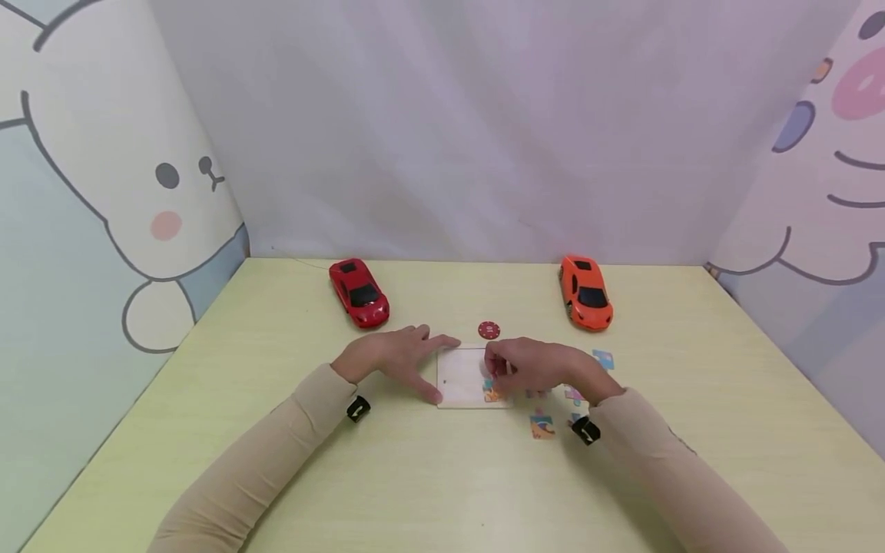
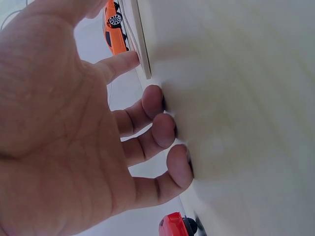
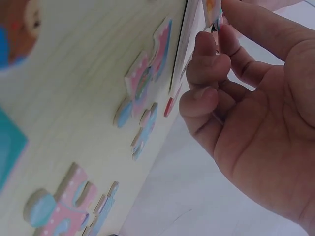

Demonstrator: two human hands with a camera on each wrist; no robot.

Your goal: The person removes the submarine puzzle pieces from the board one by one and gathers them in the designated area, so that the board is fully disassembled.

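A shallow white puzzle board point(image 1: 462, 376) lies in the middle of the table. My left hand point(image 1: 404, 357) is spread at its left side, thumb by the near corner and index finger by the far one. In the left wrist view an index finger point(image 2: 120, 65) touches the board's edge point(image 2: 140, 42), and the other fingers bend loosely toward the table. Over the board's right part, my right hand point(image 1: 528, 365) pinches a jigsaw piece point(image 1: 492, 392) between thumb and index finger. That jigsaw piece point(image 3: 211, 11) appears partly cut off in the right wrist view.
Loose jigsaw pieces lie right of the board, among them a blue-orange piece point(image 1: 542, 426) and a light-blue piece point(image 1: 604, 359). A red poker chip point(image 1: 488, 330) lies behind the board. Farther back stand a red toy car point(image 1: 359, 293) and an orange toy car point(image 1: 585, 293).
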